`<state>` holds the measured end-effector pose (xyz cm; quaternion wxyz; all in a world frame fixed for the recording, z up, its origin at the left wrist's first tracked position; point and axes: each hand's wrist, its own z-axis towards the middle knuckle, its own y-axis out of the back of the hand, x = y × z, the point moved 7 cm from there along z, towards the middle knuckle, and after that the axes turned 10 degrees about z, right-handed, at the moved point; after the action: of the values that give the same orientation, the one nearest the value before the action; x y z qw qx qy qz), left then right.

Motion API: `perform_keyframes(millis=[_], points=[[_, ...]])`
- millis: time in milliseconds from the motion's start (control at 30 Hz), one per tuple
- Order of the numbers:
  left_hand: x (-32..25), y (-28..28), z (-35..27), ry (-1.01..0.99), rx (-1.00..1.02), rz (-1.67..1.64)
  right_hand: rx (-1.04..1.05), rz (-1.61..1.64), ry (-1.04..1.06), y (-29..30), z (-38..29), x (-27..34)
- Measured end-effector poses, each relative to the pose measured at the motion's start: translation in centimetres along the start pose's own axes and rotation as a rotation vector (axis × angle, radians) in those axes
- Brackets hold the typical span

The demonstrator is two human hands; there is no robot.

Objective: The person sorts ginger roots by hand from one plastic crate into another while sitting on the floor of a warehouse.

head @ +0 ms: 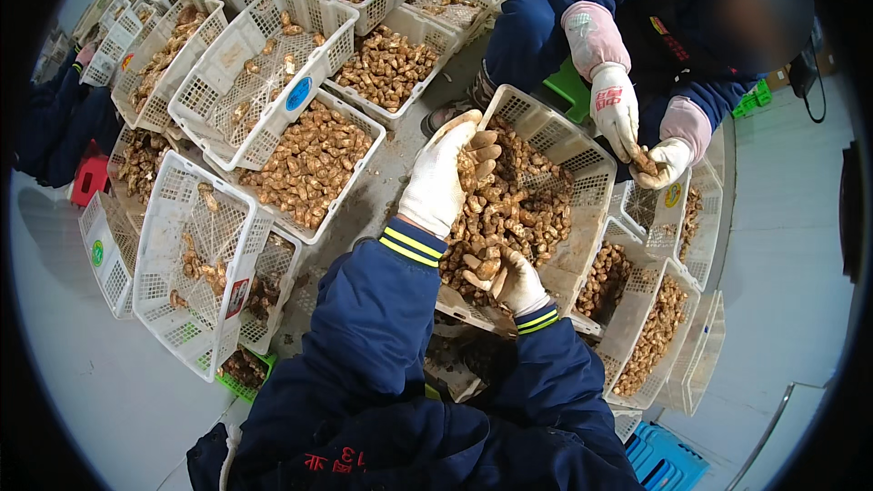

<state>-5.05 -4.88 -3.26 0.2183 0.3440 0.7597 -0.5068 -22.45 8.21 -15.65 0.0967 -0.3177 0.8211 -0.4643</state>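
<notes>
My left hand (442,177), in a white knit glove with brown-stained fingers, is raised over the left side of a large white plastic crate (593,198). Its fingers curl around a brown mushroom (467,172), partly hidden by the hand. Lower down, near the crate's front edge, my right hand (522,283), gloved the same way, grips a rounded brown mushroom (488,266) between thumb and fingers. A heap of brown mushrooms (518,215) fills much of the crate beneath both hands.
Opposite, a co-worker's gloved hands (617,106) hold a mushroom (643,160). To the left stand stacked crates, including a nearly bare one (262,71) and a full one (307,164). More crates (651,334) line the right side, with a blue plastic item (665,457) below.
</notes>
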Motion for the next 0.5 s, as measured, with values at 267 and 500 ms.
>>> perform_keyframes(millis=[267, 500], points=[[-0.2, 0.3, -0.2, -0.010, 0.004, 0.017, -0.046, 0.225, 0.024, -2.2, 0.0, -0.2], [0.0, 0.1, -0.1, -0.007, 0.026, 0.002, 0.163, -0.038, 0.036, -1.7, -0.2, 0.1]])
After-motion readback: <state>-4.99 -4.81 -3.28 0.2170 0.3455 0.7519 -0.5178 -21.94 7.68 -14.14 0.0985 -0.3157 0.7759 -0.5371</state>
